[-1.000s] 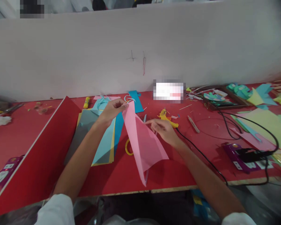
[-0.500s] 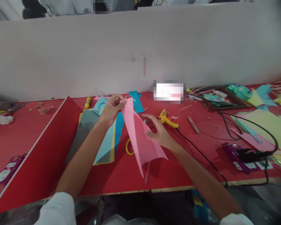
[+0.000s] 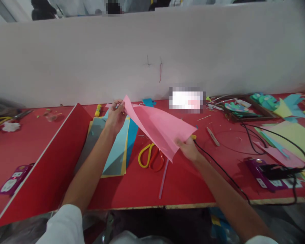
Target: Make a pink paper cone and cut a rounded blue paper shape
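A sheet of pink paper [image 3: 162,125] is held up above the red table, curling along its left side. My left hand [image 3: 117,113] pinches its upper left corner between thumb and fingers. At the lower right edge my right hand [image 3: 186,147] grips the sheet, its fingers partly hidden beneath. Scissors [image 3: 144,156] with one yellow and one red handle loop lie under the paper, blades covered. A pale glue stick [image 3: 164,179] lies beside them. Only the end of the yellow glue gun [image 3: 193,137] shows past the sheet.
A red board [image 3: 48,162] stands tilted at left, by stacked coloured papers [image 3: 114,159]. A black cable [image 3: 223,176] runs across the right side to a purple power strip [image 3: 263,174]. A cutter [image 3: 213,136] and a tray [image 3: 256,117] lie further back.
My right hand, open beside the paper before, has closed on its lower edge. The sheet has been spread out to the right and raised, uncovering the scissor handles and hiding most of the glue gun.
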Demonstrator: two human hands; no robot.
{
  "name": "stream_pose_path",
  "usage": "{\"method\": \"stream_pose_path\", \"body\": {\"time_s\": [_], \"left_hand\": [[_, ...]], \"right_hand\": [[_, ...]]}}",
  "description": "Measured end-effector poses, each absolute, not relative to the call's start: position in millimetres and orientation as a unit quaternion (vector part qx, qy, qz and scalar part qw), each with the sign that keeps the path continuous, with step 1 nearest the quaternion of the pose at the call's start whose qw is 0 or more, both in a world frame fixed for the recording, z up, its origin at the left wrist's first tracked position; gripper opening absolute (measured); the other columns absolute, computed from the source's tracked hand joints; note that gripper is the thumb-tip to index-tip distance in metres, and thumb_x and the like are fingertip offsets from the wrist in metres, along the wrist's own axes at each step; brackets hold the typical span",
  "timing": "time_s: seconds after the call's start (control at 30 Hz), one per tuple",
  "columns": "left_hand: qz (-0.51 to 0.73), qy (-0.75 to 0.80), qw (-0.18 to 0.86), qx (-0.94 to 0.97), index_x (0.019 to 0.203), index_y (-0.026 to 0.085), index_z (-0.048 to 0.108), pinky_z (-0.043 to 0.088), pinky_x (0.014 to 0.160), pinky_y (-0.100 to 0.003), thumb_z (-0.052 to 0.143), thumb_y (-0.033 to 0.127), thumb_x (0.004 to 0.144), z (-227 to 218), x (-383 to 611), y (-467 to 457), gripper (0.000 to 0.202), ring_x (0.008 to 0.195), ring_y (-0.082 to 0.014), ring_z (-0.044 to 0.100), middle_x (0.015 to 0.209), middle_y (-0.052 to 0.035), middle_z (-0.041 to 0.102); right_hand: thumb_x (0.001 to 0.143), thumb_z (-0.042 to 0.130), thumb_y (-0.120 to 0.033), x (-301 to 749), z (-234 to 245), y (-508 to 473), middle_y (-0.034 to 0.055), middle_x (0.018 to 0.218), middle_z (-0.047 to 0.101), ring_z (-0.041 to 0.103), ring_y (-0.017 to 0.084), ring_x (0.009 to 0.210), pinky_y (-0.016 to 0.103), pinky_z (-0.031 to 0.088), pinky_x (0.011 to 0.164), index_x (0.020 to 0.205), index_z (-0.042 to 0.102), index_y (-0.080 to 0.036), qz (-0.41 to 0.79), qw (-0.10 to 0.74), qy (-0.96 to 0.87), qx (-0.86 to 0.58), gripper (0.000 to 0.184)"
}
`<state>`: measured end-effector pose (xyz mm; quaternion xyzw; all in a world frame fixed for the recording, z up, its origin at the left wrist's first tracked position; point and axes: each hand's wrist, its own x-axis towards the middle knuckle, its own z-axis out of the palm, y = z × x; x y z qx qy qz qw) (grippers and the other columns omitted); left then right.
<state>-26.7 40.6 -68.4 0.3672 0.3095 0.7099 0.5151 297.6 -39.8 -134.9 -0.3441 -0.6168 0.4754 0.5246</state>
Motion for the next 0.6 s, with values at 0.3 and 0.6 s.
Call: {"method": "stream_pose_path", "body": {"time_s": [0.3, 0.6], "left_hand": [[0.676, 0.334, 0.537, 0.378, 0.091, 0.021, 0.07, 0.046, 0.058, -0.014, 0.097, 0.025, 0.071, -63, -30, 33, 0.034, 0.053, -0.0038, 0.041, 0.059, 0.0098, 0.047], [0.621, 0.401, 0.55, 0.387, 0.092, 0.021, 0.069, 0.041, 0.049, -0.013, 0.094, 0.025, 0.074, -62, -46, 29, 0.031, 0.049, -0.003, 0.041, 0.063, 0.0095, 0.049]], "right_hand": [[0.104, 0.063, -0.042, 315, -108, -34, 0.0047, 0.148, 0.069, 0.065, 0.031, 0.139, 0.052, 0.053, 0.118, 0.145, 0.068, -0.035, 0.311, 0.501, -0.768, -0.25, 0.042], [0.107, 0.057, -0.029, 314, -112, -30, 0.0015, 0.156, 0.063, 0.063, 0.027, 0.141, 0.052, 0.051, 0.118, 0.141, 0.07, -0.042, 0.269, 0.488, -0.792, -0.249, 0.039]]}}
